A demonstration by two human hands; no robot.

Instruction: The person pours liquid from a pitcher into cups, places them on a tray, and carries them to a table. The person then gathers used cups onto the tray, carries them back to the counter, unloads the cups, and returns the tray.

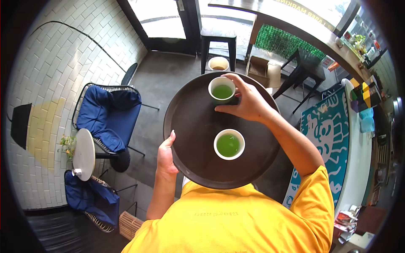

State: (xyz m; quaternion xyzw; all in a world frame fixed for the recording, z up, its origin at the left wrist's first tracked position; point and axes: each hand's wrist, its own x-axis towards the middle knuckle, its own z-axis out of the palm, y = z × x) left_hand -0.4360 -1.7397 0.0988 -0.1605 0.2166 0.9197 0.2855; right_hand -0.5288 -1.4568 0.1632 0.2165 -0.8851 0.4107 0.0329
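A round dark brown tray (192, 122) is held level in front of my body. My left hand (166, 157) grips its left edge, thumb up over the rim and the other fingers hidden underneath. On the far part of the tray is a white paper cup (215, 100) of green drink. My right hand (249, 101) reaches across from the right and curls around this cup, forefinger at its far rim and thumb on the near side. A second white cup of green drink (229, 144) stands nearer my chest, touched by neither hand.
Beyond the tray are a white bin (218, 61), a black stool (218, 36) and an open cardboard box (257, 69). Blue-cushioned chairs (114, 114) and a small round table (84, 154) stand left. A counter with a teal patterned front (325, 126) runs along the right.
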